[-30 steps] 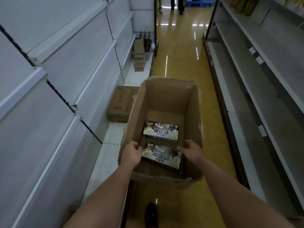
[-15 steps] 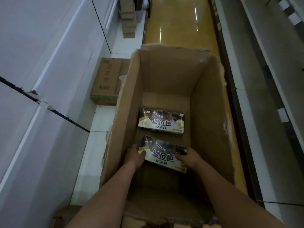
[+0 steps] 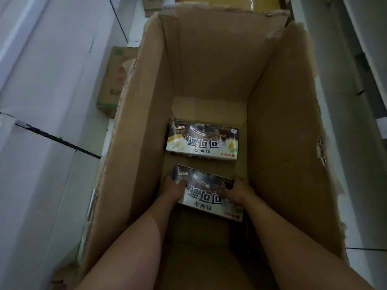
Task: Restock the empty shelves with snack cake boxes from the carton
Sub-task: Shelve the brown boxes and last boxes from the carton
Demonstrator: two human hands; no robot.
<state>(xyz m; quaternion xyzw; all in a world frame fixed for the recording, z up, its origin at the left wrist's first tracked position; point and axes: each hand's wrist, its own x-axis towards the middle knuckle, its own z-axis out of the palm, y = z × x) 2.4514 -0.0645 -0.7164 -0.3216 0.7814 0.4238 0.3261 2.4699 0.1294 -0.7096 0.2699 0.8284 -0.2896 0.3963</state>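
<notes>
A tall open brown carton [image 3: 211, 59] fills the middle of the head view. Two snack cake boxes with dark tops and pale lower halves lie flat on its bottom. The far snack cake box [image 3: 202, 142] lies untouched. Both arms reach deep into the carton to the near snack cake box [image 3: 206, 194]. My left hand [image 3: 172, 188] grips its left end and my right hand [image 3: 238, 190] grips its right end. The fingertips are hidden under the box's edges.
White shelf panels [image 3: 48, 84] line the left side. A closed brown carton with red print [image 3: 114, 78] sits on the low white base beside them. Grey shelving [image 3: 356, 80] runs along the right. Another cardboard box [image 3: 149, 5] shows at the top edge.
The view has dropped closer into the carton. Both hands went from the carton's near rim down to the near snack cake box and now hold its two ends.
</notes>
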